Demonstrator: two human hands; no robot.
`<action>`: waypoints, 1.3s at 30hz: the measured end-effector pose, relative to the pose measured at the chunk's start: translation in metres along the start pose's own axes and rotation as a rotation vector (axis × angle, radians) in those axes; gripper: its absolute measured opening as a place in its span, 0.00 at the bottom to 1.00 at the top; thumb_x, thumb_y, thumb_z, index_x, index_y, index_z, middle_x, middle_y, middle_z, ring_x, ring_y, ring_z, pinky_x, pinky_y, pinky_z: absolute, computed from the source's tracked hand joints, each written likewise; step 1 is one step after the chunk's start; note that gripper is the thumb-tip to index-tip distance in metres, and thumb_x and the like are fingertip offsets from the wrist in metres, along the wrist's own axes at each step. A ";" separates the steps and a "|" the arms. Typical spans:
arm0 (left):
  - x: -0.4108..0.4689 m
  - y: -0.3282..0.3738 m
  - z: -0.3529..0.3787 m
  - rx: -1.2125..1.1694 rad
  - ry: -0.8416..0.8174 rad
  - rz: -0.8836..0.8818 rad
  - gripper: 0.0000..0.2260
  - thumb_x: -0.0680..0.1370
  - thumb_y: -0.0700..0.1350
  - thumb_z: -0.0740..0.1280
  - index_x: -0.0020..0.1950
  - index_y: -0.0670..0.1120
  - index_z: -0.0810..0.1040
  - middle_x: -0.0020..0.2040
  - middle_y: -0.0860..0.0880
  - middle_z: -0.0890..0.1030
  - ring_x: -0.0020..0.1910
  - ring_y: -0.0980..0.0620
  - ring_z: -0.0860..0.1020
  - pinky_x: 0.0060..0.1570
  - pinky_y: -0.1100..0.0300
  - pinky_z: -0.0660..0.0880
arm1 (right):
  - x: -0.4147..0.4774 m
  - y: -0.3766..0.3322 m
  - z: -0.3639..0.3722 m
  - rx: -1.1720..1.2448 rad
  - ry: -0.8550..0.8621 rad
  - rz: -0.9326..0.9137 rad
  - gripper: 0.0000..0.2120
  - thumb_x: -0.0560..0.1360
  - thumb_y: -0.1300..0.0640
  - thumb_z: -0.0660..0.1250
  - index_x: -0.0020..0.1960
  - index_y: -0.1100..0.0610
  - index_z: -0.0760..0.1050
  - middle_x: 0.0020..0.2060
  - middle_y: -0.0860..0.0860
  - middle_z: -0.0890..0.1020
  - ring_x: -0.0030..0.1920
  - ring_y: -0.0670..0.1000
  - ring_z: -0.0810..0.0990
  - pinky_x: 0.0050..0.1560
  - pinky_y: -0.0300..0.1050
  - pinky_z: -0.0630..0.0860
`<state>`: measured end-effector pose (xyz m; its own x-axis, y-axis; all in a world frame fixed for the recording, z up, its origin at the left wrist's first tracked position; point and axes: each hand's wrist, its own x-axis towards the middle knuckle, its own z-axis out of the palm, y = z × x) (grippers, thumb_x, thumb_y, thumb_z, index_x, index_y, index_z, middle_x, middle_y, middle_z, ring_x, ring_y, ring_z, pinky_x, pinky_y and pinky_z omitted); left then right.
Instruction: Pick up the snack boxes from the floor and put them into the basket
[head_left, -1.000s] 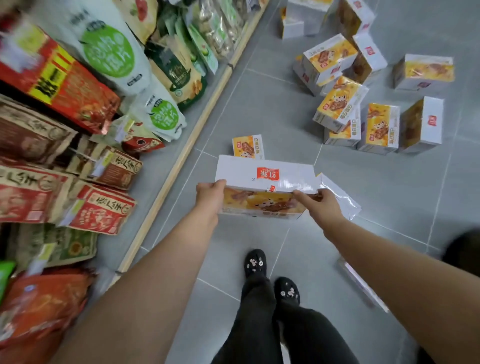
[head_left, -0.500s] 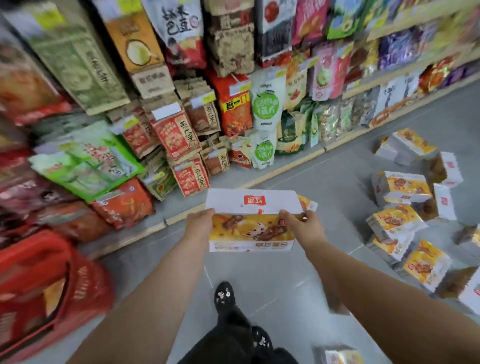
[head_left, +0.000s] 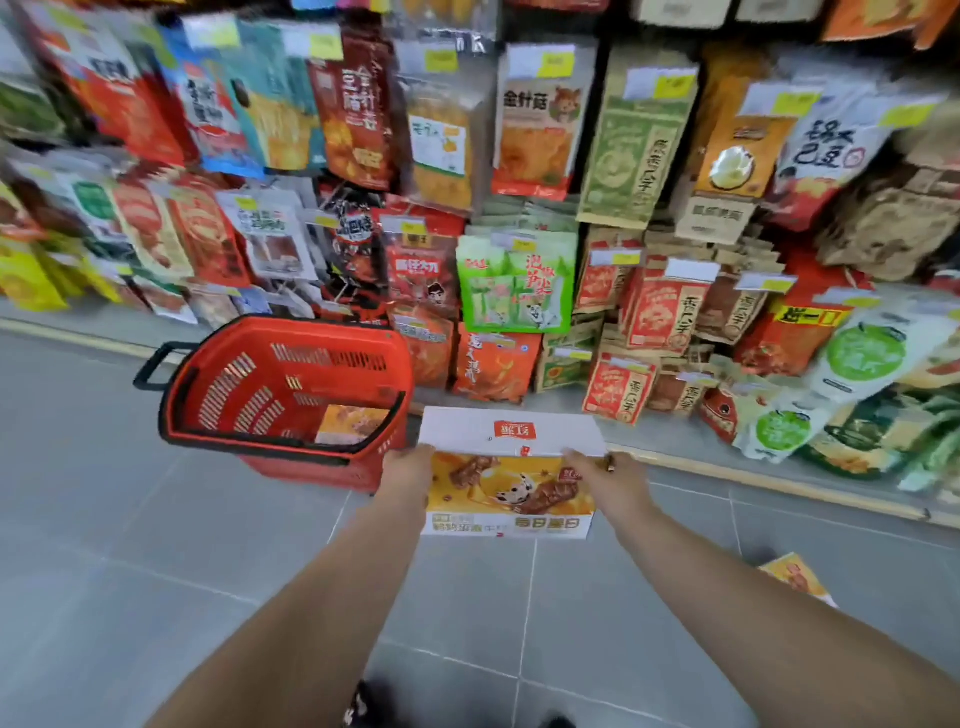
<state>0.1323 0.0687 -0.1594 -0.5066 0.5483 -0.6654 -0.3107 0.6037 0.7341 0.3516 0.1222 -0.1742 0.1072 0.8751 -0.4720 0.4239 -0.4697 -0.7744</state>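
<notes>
Both hands hold one snack box (head_left: 511, 488) in the air above the grey tiled floor (head_left: 130, 519). The left hand (head_left: 410, 465) grips the box's left end and the right hand (head_left: 605, 475) grips its right end, so each hand is closed on the carton. The box lies level, with its white top panel and red logo turned away from the person and its yellow printed face turned toward the camera.

The red basket (head_left: 223, 389) stands on the floor just left of the held box and a little beyond it, near the foot of the shelf (head_left: 675, 441). Its black handle (head_left: 150, 366) sticks out on the far left side. Another yellow box (head_left: 350, 423) lies inside the basket, near its right wall.

Bags of snacks (head_left: 519, 291) crowd the shelf across the whole far side of the view. One more box (head_left: 795, 577) lies on the floor toward the right edge, partly hidden by the right forearm.
</notes>
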 end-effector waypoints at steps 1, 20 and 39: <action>0.003 0.003 -0.020 -0.006 0.028 -0.004 0.17 0.80 0.40 0.61 0.69 0.41 0.68 0.37 0.52 0.66 0.33 0.55 0.64 0.31 0.62 0.68 | -0.003 -0.009 0.020 -0.016 -0.015 -0.007 0.24 0.69 0.44 0.73 0.57 0.60 0.76 0.51 0.55 0.82 0.52 0.57 0.81 0.55 0.50 0.77; 0.185 0.067 -0.265 -0.094 0.062 -0.104 0.08 0.78 0.43 0.62 0.55 0.43 0.67 0.39 0.49 0.69 0.36 0.53 0.67 0.39 0.57 0.67 | 0.012 -0.112 0.317 -0.157 -0.185 0.058 0.31 0.62 0.33 0.71 0.54 0.56 0.79 0.47 0.53 0.84 0.47 0.55 0.83 0.54 0.53 0.79; 0.513 0.159 -0.314 0.353 0.101 -0.093 0.36 0.66 0.64 0.64 0.71 0.48 0.67 0.66 0.41 0.74 0.61 0.38 0.75 0.63 0.41 0.72 | 0.202 -0.233 0.526 -0.066 -0.167 0.157 0.27 0.73 0.44 0.68 0.65 0.59 0.73 0.58 0.56 0.81 0.51 0.56 0.83 0.54 0.48 0.78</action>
<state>-0.4299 0.2642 -0.3414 -0.5712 0.4325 -0.6976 -0.0718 0.8203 0.5673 -0.1988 0.3474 -0.3107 0.0282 0.7579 -0.6517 0.4722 -0.5848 -0.6596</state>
